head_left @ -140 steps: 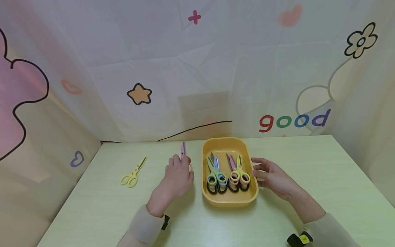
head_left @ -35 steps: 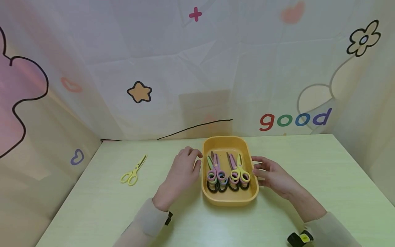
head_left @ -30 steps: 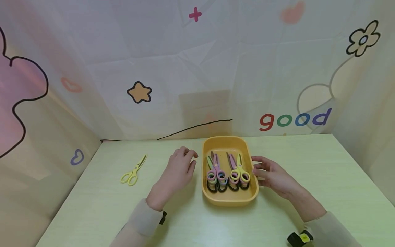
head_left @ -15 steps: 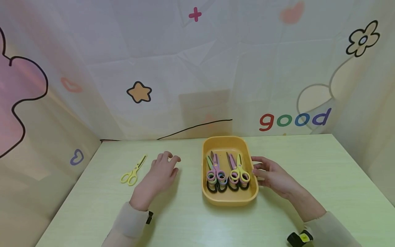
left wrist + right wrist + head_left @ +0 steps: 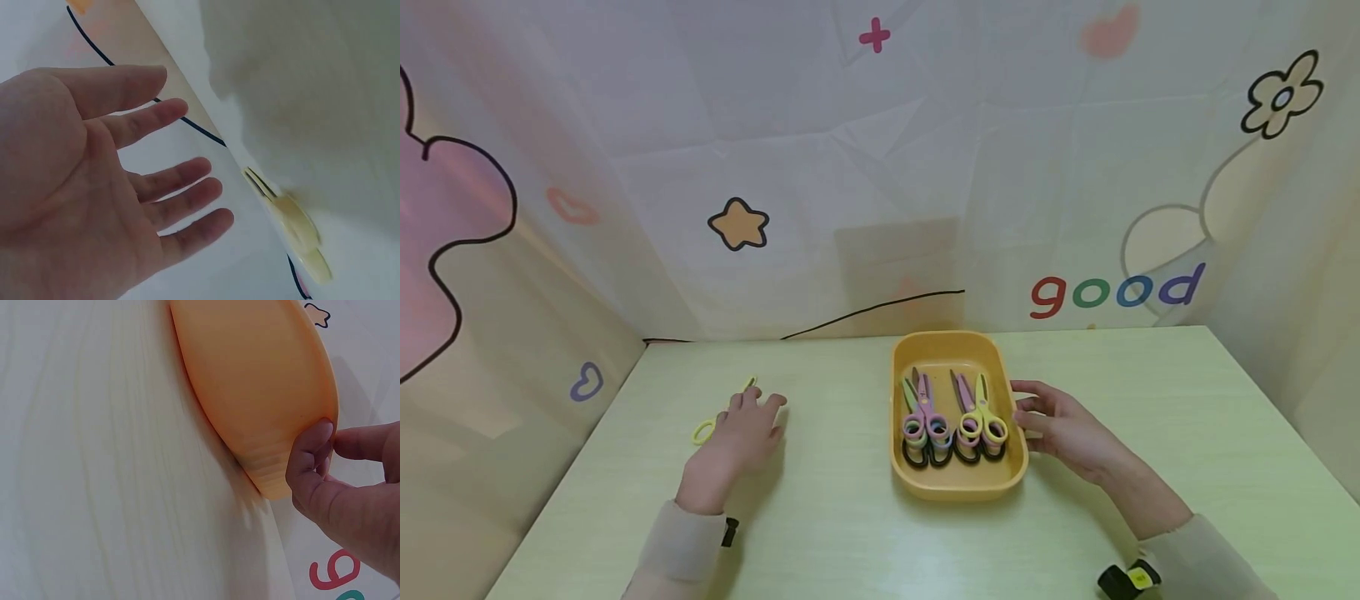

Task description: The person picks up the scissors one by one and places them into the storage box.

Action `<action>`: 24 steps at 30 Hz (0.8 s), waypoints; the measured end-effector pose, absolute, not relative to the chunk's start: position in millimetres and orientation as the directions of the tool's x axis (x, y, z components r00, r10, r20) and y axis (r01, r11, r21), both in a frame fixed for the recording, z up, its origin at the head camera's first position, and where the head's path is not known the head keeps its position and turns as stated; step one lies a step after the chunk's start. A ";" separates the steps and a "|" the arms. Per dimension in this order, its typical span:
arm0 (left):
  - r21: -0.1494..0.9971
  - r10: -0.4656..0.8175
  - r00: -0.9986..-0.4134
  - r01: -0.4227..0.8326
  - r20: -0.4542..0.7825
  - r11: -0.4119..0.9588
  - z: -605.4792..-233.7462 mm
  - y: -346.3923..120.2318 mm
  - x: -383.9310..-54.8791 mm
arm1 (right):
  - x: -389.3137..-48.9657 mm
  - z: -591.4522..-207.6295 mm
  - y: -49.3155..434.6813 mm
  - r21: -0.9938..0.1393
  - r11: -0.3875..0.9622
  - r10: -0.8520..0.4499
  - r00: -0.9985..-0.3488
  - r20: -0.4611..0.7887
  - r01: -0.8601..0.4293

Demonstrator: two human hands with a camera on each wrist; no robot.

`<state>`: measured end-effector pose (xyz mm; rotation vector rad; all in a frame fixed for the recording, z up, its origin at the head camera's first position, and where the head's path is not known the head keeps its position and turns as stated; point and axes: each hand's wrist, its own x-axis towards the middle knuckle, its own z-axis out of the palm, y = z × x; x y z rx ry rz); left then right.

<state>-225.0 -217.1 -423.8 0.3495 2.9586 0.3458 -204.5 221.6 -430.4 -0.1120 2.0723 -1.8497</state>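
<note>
My left hand hovers over a pair of yellow scissors on the table's left side, hiding much of them. In the left wrist view its fingers are spread and apart from the yellow scissors. With thumb and fingers, my right hand holds the right rim of a yellow-orange tray. The right wrist view shows its fingertips against the outer wall of the tray. Inside lie several scissors in two stacks, purple scissors topping the left one and yellow-handled scissors the right.
The pale table meets a printed cloth at its back edge, and cloth also hangs at both sides. Black-handled scissors lie at the bottom of the left stack.
Purple scissors once under my left hand now lie on the tray's left stack. My left hand has then moved left from the tray to the yellow scissors. The right hand stays put.
</note>
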 end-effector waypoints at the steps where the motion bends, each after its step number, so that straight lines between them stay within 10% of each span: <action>1: 0.236 0.233 -0.965 0.200 -0.119 0.951 -424.4 -220.1 -225.2 | -204.5 -430.5 221.6 -0.974 0.140 -0.294 -0.932 -0.212 0.177; 24: 0.240 0.142 -0.967 0.090 -0.213 0.967 -423.7 -242.4 -226.1 | -204.8 -431.6 222.0 -0.973 0.142 -0.288 -0.933 -0.216 0.181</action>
